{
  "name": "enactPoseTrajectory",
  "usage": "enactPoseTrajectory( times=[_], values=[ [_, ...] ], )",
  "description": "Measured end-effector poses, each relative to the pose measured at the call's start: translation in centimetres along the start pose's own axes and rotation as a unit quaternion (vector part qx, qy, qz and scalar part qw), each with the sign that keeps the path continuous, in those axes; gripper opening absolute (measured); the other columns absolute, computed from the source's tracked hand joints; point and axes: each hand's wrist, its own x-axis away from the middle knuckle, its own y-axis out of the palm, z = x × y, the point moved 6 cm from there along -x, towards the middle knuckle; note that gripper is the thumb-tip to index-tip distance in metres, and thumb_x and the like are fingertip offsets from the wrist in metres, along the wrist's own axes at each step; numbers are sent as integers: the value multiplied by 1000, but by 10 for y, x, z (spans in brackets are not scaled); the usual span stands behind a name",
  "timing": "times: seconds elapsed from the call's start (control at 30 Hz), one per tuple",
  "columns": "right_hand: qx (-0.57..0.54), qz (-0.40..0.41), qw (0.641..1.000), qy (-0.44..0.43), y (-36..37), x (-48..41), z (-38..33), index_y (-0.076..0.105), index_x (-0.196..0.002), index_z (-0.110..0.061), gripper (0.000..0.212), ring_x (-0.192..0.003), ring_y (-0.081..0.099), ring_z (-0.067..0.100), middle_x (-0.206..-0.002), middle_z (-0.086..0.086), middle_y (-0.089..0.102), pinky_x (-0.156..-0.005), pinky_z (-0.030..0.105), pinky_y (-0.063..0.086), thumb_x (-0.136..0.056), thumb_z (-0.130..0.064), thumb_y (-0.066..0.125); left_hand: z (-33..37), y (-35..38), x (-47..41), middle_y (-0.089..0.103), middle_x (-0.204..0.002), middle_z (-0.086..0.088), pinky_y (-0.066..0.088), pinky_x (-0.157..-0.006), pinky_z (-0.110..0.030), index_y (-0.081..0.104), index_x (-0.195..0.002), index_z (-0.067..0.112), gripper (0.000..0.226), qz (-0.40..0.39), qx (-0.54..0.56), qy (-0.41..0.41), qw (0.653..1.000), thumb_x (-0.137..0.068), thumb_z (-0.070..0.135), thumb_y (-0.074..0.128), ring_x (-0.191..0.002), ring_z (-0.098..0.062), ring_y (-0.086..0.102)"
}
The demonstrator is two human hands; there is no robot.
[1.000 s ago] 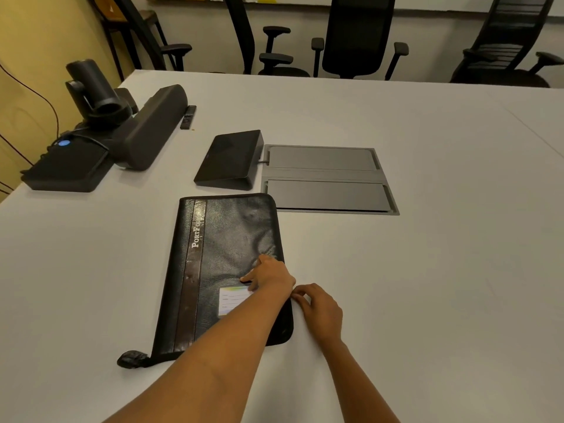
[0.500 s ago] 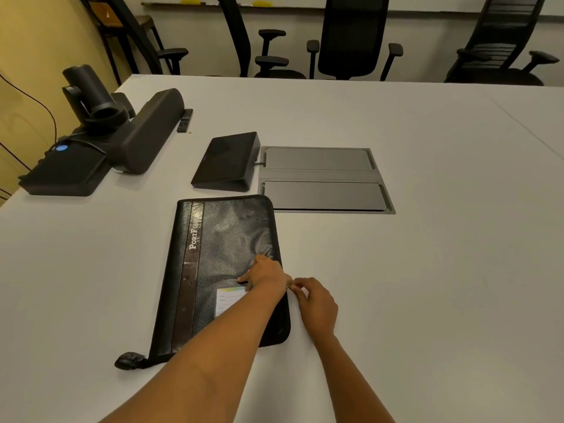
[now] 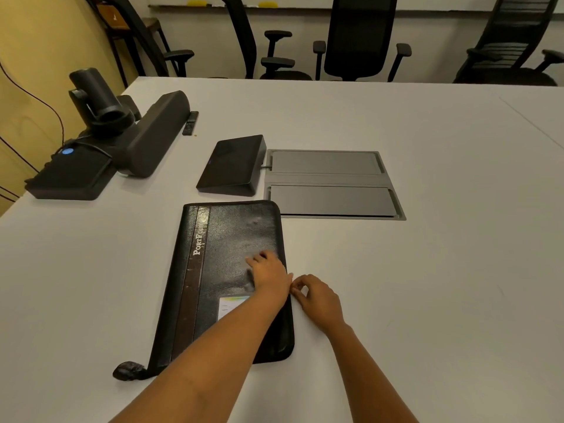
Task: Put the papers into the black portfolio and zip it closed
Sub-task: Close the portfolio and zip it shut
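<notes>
White table (image 3: 427, 270) bears closed portfolio (image 3: 232, 239); left hand (image 3: 268, 277) flat, grip open; right hand (image 3: 319, 300) pinching its edge; chairs (image 3: 357, 38) behind.

The left hand (image 3: 268, 277) lies flat, palm down, while the right hand (image 3: 317, 300) pinches thumb to forefinger beside it.

I see the black portfolio (image 3: 232, 257) as leather-like, with a creased, grainy face that shows a soft sheen; a smoother, darker band runs along its spine side, and a glossy paper label sits near its 6 o'clock end. The white table (image 3: 427, 270) under it reads as a smooth, matt laminate. At 1 o'clock from the portfolio, the recessed grey cable hatch (image 3: 329, 184) looks like brushed metal. The black touch console (image 3: 232, 166) at 12 o'clock appears matt plastic.
</notes>
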Motion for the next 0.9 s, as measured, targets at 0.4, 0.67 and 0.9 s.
enactPoseTrajectory(
  times=[0.4, 0.67, 0.9],
  values=[
    [63, -25, 993, -93, -2, -20, 1, 62, -98, -31, 19, -75, 49, -3, -100, -13, 65, -60, 4, 33, -90, -44, 51, -15, 45, -30, -41, -149, -10, -25, -108, -55, -31, -142, 26, 77, -35, 213, 41, 976, -93, 62, 15, -139, -27, -35],
    [9, 129, 991, -31, -1, -13, -4, 66, -95, -25, 14, -73, 61, 3, -94, -11, 68, -56, 13, 45, -91, -34, 56, -14, 44, -29, -37, -151, -11, -23, -109, -55, -28, -144, 26, 73, -18, 202, 31, 979, -94, 61, 12, -141, -27, -33],
    [-33, 157, 986, 48, 0, -31, -8, 63, -96, -27, 12, -72, 53, -3, -100, -14, 65, -54, 3, 30, -93, -28, 51, -5, 13, -33, 1, -158, -22, 10, -109, -69, -2, -152, 24, 77, 3, 189, 3, 982, -91, 54, 35, -146, -41, 1]
  ],
)
